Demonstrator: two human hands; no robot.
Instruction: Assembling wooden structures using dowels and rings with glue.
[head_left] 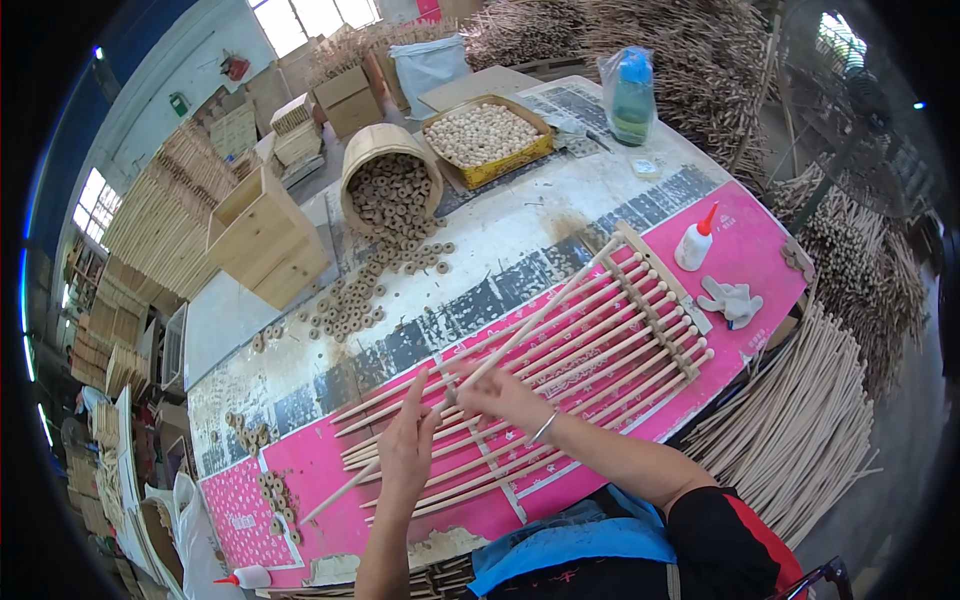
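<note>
Clock: centred on the hands, 12 at the top edge
Held stick: one long pale stick (540,315), slanting from 8 o'clock up through both hands to between 1 and 2
Right hand: fingers and thumb of the right hand (505,398) pinching the stick
Left hand: left hand (408,440) at the stick, index finger extended toward 12, thumb apart from it; firmness of grip cannot be told
Between hands: small dark piece (450,397) at the stick; kind unclear
Rack: wooden rack (655,312) at 2, several ball-ended sticks (600,378) lying across it, on pink sheet (330,480)
Glue bottle: white, red tip (693,247), at 2
Glove: pale glove (731,302), just beyond the rack, between 2 and 3
Bucket: wooden bucket (364,150) tipped, near 12; brown rings (345,305) spilling toward 11
Bead tray: yellow tray (505,167) of pale beads (480,133), at 12
Loose sticks: bundle (785,430) at 3
</note>
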